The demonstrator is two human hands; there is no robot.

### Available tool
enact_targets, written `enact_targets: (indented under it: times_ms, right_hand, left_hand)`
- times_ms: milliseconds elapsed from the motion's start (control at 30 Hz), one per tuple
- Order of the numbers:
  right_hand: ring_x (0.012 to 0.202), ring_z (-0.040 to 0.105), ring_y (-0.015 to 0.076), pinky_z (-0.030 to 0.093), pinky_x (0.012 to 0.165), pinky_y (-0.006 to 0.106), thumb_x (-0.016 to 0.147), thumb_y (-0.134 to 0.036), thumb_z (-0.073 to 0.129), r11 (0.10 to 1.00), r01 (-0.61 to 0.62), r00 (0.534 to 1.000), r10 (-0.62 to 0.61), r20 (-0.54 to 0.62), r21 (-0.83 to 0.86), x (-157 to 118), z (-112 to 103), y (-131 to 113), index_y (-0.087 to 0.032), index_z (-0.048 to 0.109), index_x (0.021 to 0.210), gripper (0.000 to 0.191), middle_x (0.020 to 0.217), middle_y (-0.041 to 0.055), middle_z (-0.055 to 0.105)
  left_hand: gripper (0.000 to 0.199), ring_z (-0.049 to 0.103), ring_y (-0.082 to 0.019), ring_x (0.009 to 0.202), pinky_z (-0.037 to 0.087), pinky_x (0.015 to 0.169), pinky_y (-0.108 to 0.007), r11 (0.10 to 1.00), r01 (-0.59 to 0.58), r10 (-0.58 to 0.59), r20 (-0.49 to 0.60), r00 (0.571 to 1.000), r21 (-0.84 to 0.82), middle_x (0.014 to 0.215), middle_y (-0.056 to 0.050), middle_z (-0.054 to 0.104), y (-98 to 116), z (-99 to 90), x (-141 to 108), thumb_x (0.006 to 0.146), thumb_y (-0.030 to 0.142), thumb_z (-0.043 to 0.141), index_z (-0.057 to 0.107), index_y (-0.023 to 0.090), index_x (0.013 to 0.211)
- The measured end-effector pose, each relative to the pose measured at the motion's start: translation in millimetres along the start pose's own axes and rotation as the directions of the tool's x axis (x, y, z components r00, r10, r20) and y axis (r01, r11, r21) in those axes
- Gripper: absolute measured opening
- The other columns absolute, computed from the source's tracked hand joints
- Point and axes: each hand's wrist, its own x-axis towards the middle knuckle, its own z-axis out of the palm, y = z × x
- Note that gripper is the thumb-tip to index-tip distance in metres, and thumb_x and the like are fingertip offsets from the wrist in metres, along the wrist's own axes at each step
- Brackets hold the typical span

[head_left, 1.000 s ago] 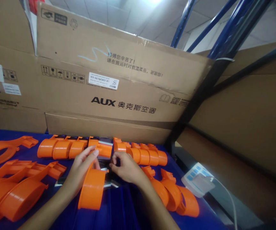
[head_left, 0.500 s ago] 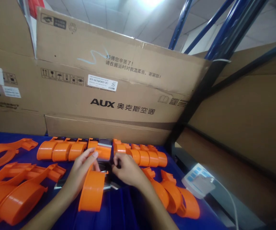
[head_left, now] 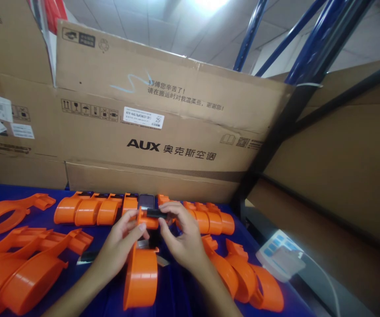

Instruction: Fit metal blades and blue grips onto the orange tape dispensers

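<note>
While the left hand (head_left: 124, 240) pinches the head of the held ring (head_left: 141, 279) between thumb and fingers, the right hand (head_left: 184, 233) pinches a black rod (head_left: 156, 213) at that same head, fingers above and thumb below. The held ring is in front of the person, its band hanging below the hands over the bench (head_left: 106, 304); whether it touches down I cannot tell, nor how far the rod sits in the head.

To do this well, the left grip should stay close to the head, so the neck cannot twist. The rod seems best steered by the fingertips, square to the head, with no force at a slant. A slimmer right grip would leave the joint in plainer sight.

Room matters too: loose rings stand behind the held ring to its left (head_left: 86, 213) and right (head_left: 211, 220), and more lie nearer, right of it (head_left: 242, 273), close by the right forearm, so that elbow should swing little.
</note>
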Motion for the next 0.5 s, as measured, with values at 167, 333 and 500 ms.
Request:
enact_targets:
  times_ms: [167,333,500]
  right_hand:
    - [0.092,0.068,0.0197,0.056,0.079,0.034,0.093,-0.011,0.063,0.999,0.038,0.999,-0.038,-0.012,-0.018,-0.5,1.8,-3.1,-0.023,0.065,0.108,0.019,0.113,0.0078,0.07]
    - [0.09,0.069,0.0191,0.057,0.079,0.033,0.093,-0.011,0.064,0.999,0.035,0.999,-0.035,-0.002,-0.012,-2.1,4.6,-3.8,-0.023,0.067,0.105,0.017,0.113,0.0078,0.07]
    - [0.095,0.07,0.0198,0.058,0.084,0.034,0.093,-0.013,0.064,1.0,0.015,0.999,-0.015,0.043,0.0,-1.0,2.8,-6.0,-0.023,0.068,0.109,0.019,0.113,0.0077,0.071]
  left_hand:
    - [0.043,0.056,-0.012,0.064,0.045,0.064,-0.021,1.0,-0.011,0.011,0.015,1.0,-0.002,0.082,0.0,0.072,2.6,3.0,-2.8,0.093,0.042,0.068,0.057,0.021,0.128]
    - [0.039,0.06,-0.013,0.067,0.046,0.062,-0.021,0.999,0.008,-0.007,0.023,1.0,-0.05,0.084,-0.001,0.072,0.5,3.6,-1.8,0.091,0.04,0.07,0.058,0.022,0.124]
    - [0.042,0.064,-0.015,0.071,0.047,0.061,-0.021,0.994,0.043,-0.04,0.028,0.999,-0.103,0.084,-0.003,0.074,-4.0,4.7,-1.3,0.089,0.038,0.072,0.057,0.02,0.124]
